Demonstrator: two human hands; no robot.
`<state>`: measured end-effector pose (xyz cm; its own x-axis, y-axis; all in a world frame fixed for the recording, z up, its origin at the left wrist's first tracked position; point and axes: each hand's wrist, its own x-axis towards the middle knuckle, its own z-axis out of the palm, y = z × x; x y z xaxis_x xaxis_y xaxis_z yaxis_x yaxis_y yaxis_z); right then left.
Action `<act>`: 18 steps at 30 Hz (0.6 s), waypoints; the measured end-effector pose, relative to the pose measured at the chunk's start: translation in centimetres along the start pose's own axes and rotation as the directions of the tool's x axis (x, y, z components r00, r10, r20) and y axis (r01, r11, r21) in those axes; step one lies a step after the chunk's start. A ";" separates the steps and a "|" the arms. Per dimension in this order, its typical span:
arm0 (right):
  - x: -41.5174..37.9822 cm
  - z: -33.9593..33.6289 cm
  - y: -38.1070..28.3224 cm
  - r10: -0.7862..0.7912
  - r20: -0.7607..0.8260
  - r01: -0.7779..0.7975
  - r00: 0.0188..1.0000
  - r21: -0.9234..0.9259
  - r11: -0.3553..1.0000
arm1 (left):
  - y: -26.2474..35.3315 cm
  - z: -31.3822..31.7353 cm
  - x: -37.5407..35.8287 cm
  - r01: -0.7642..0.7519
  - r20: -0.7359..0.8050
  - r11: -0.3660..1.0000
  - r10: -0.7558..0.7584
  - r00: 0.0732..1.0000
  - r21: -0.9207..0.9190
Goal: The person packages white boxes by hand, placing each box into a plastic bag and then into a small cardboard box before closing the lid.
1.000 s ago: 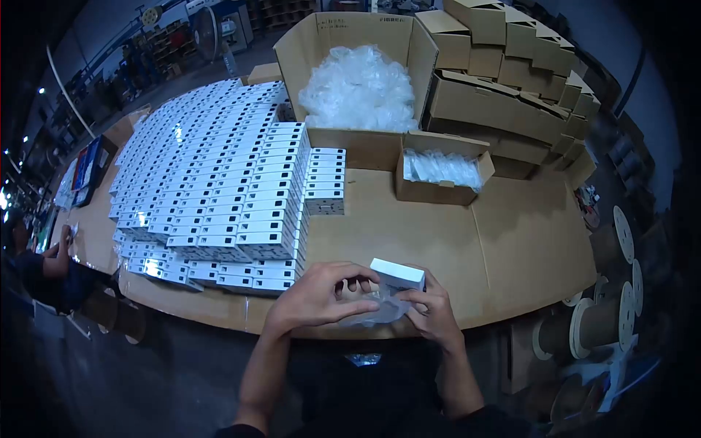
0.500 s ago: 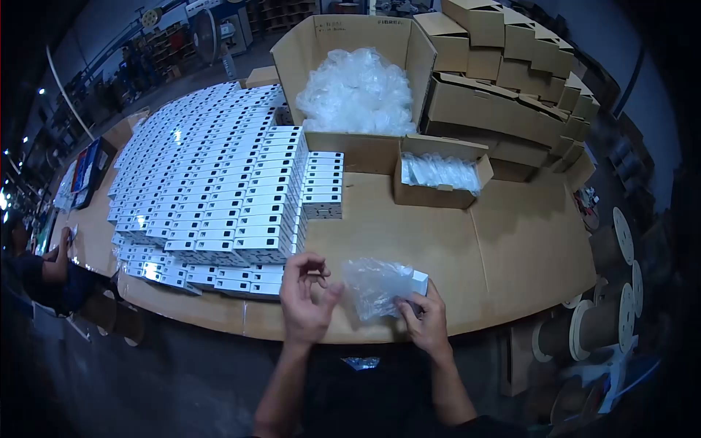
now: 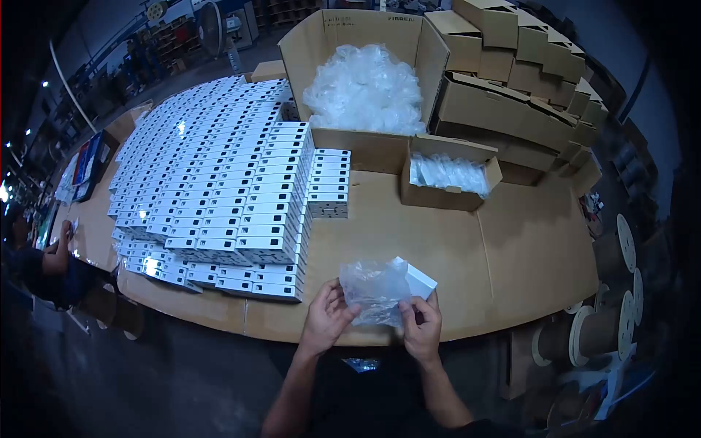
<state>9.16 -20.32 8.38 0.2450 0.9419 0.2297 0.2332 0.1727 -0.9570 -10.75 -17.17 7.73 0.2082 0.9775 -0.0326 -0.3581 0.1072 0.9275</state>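
Note:
A clear plastic bag [image 3: 374, 290] is stretched between my two hands above the near edge of the cardboard-covered table. My left hand [image 3: 327, 318] pinches its left side. Closed on a white box [image 3: 419, 279] and the bag's right edge is my right hand [image 3: 421, 321]. The box sticks out past the bag at the upper right, and its lower part is hidden by the bag and my fingers.
Stacked white boxes [image 3: 212, 175] fill the table's left part. A large carton [image 3: 437, 73] of clear bags stands at the back, with a small carton [image 3: 440, 197] of wrapped items before it. Brown cartons [image 3: 504, 109] are piled behind. A person [image 3: 55, 259] is at far left.
My left hand has moved right and closed on the bag's left side. More of the white box shows at the upper right. The camera view has shifted slightly.

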 end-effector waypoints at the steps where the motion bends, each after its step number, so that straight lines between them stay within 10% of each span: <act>1: 0.0 0.2 0.0 -0.043 -0.005 0.043 0.999 -0.011 0.999 | 0.4 -0.2 -0.1 0.040 0.052 0.999 -0.040 0.998 0.000; 11: 2.6 -1.9 -1.7 -0.124 -0.034 0.123 0.992 -0.020 0.992 | -0.7 1.3 -0.1 -0.106 -0.079 0.931 0.142 0.987 0.349; 14: 4.5 -2.2 -5.2 -0.118 -0.185 0.173 0.976 0.319 0.932 | 0.2 1.3 -0.2 -0.146 -0.004 0.884 0.165 0.986 0.444; 18: 7.3 -3.5 -7.1 -0.401 0.169 0.359 0.900 0.233 0.904 | 1.2 1.4 0.4 -0.206 0.112 0.798 0.173 0.978 0.567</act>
<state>12.60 -15.70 17.47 -0.0323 0.8274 0.5608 0.0795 0.5614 -0.8237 -9.83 -16.93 9.36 0.2434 0.9548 0.1705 0.1874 -0.2188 0.9576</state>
